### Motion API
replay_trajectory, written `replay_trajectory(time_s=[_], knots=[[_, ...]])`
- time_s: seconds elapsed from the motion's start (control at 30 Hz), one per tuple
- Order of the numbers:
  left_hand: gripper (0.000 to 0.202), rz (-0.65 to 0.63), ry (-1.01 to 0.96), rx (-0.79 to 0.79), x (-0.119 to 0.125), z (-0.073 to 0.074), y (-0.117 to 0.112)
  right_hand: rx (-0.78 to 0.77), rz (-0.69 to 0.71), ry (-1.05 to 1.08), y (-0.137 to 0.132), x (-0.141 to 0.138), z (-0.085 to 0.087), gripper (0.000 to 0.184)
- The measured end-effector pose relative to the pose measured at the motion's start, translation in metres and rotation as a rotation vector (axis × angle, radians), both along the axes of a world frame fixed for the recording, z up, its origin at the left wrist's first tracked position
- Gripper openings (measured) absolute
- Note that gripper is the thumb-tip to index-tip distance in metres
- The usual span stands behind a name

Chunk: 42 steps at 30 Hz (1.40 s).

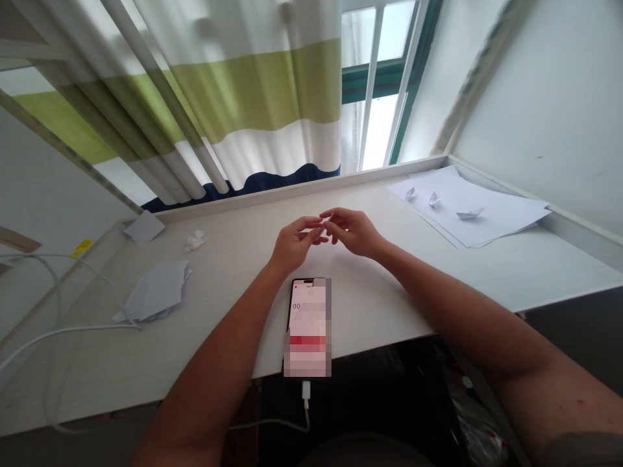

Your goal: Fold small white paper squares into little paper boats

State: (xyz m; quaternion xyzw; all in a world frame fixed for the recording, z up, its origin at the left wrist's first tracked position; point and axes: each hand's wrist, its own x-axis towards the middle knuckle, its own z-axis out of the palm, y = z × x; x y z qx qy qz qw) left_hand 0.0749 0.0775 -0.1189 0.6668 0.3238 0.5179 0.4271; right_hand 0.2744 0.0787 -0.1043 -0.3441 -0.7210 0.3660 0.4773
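My left hand (295, 242) and my right hand (354, 231) meet above the middle of the white desk (243, 250). Between their fingertips they pinch a small folded piece of white paper (328, 221). Most of it is hidden by the fingers, so its shape does not show. On the right, three small folded paper boats, one of them a wider paper boat (470, 214), stand on large white sheets (506, 201). Below my hands a phone (307, 324) lies at the desk's front edge, its screen partly blurred out.
At the left lie a stack of white paper pieces (158, 292), a single square sheet (145, 228) and a crumpled paper (195, 240). A white cable (87, 331) loops over the desk's left side; another cable plug (306, 390) enters the phone. A raised rim (292, 189) runs along the back.
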Motion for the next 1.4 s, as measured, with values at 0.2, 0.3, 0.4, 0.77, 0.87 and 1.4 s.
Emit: replay_trajectory(time_s=[0.2,0.3,0.4,0.77,0.87,1.4], knots=[[0.044,0.003,-0.011,-0.037,-0.001,0.001,0.0,0.0,0.073,-0.012,0.0,0.001,0.0,0.036],[0.045,0.003,-0.028,-0.057,-0.001,0.001,0.0,0.012,0.09,-0.018,0.001,0.001,0.0,0.034],[0.045,0.007,-0.015,-0.05,-0.002,-0.001,0.001,0.027,0.062,-0.051,0.001,0.002,-0.001,0.032],[0.026,0.262,0.442,0.5,-0.002,0.002,-0.005,0.036,-0.157,-0.056,-0.003,-0.01,-0.003,0.018],[0.027,0.317,0.451,0.53,0.002,0.003,-0.007,0.033,-0.204,-0.055,-0.005,-0.015,-0.003,0.019],[0.011,0.445,0.593,0.512,0.013,0.014,-0.022,0.172,-0.287,-0.137,-0.01,-0.017,0.002,0.027]])
